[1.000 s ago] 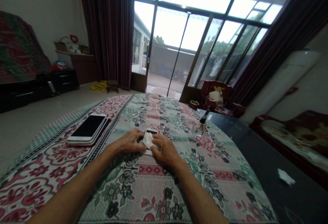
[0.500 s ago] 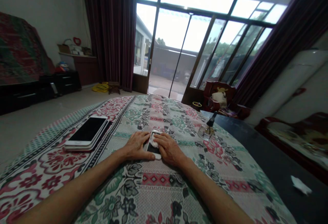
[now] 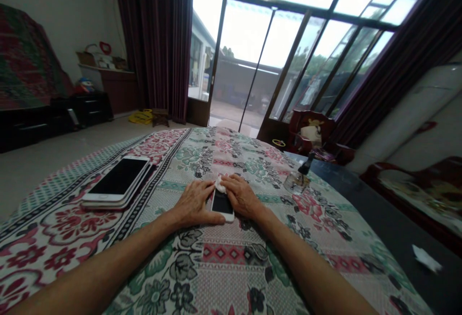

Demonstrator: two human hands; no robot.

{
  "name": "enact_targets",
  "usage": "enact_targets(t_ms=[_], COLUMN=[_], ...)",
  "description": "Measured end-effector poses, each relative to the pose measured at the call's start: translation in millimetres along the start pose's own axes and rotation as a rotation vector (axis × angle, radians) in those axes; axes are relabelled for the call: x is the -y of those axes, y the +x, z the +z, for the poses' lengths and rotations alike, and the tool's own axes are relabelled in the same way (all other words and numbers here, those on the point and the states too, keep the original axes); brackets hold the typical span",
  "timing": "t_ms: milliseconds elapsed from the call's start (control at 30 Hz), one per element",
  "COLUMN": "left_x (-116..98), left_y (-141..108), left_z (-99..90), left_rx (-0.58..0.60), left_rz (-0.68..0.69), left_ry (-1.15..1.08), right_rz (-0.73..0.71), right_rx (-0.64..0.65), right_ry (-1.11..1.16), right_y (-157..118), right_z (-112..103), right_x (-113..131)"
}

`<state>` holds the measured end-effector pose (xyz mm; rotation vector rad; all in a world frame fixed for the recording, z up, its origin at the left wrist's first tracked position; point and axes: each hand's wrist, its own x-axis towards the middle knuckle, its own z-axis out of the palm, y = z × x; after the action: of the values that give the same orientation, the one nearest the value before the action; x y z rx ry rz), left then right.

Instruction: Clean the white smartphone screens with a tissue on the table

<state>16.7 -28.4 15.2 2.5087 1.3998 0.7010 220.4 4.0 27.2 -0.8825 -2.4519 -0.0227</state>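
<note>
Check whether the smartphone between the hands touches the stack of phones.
Apart: the head view shows patterned tablecloth and the left hand between the white smartphone and the phone stack.

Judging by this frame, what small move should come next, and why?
Probably draw the white wad toward the near end of the small phone with the right hand: it sits at the far end, the dark screen below is bare, and the left hand lies against the phone.
</note>
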Motion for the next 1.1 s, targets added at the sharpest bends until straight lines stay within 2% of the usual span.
enact_targets(t_ms=[433,833,1100], left_x=[-0.4,-1.1,-1.8], left_y=[-0.8,2.6,8.4], left_z=[9.6,4.9,3.6], left_rx=[-0.059,0.008,0.044], left_rz=[0.02,0.02,0.062], left_ry=[-0.007,-0.003,-0.008], right_rz=[-0.034,-0.005,0.148], right_rx=[0.087,0.038,-0.109], right_ry=[0.091,0.059,0.029], right_y=[-46.3,-13.8,-13.9], right_z=[-31.9,-13.2,-3.2], right_x=[36.9,-4.9,-10.3])
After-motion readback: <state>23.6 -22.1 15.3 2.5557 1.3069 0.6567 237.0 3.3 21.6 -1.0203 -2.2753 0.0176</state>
